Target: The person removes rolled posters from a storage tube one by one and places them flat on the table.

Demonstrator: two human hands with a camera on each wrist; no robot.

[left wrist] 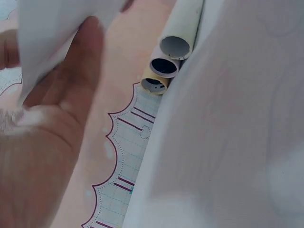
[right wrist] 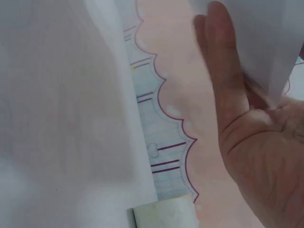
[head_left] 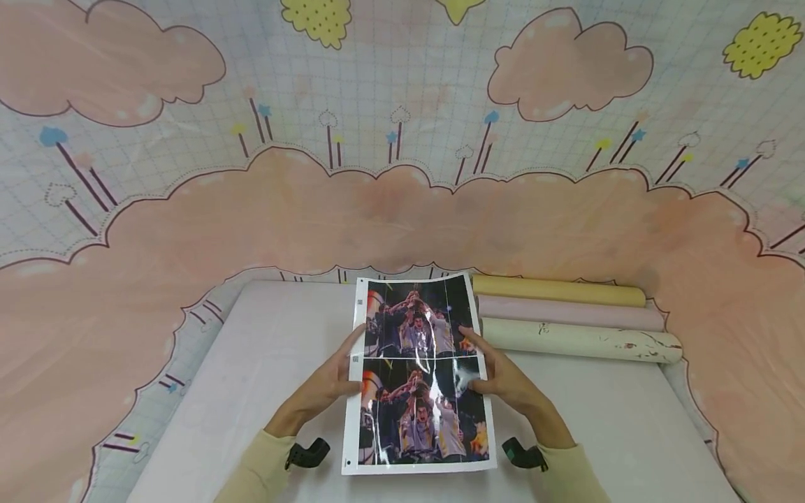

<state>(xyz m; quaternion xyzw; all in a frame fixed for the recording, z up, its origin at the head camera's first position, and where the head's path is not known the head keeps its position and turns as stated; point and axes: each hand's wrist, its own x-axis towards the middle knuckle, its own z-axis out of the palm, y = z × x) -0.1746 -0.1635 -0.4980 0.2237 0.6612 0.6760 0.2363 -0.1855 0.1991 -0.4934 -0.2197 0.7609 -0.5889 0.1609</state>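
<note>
A person's left hand (head_left: 328,377) and right hand (head_left: 508,377) are holding a printed sheet (head_left: 420,381) between them, up above the white bench (head_left: 283,342); the left fingers are gripping the sheet's left edge, and the right fingers are gripping its right edge at about the same height; the sheet is standing at the middle of the head view, its long side running away from the person; its printed face is carrying two similar photos, an upper photo (head_left: 415,318) and a lower photo (head_left: 420,423), each showing people with raised arms; bright streaks of glare are crossing both; in the wrist views the sheet's plain white back is showing beside the fingers; three rolls are lying side by side at the bench's far right, a yellow roll (head_left: 560,290) farthest, a pink roll (head_left: 569,312) in the middle and a pale green roll (head_left: 581,340) nearest; the left wrist view is showing their hollow ends; black wrist devices (head_left: 308,454) are sitting near the cuffs of the pale yellow sleeves (head_left: 254,469); behind and around the bench a patterned cloth (head_left: 390,223) is hanging and spreading, its peach clouds bordering a pale grid.
</note>
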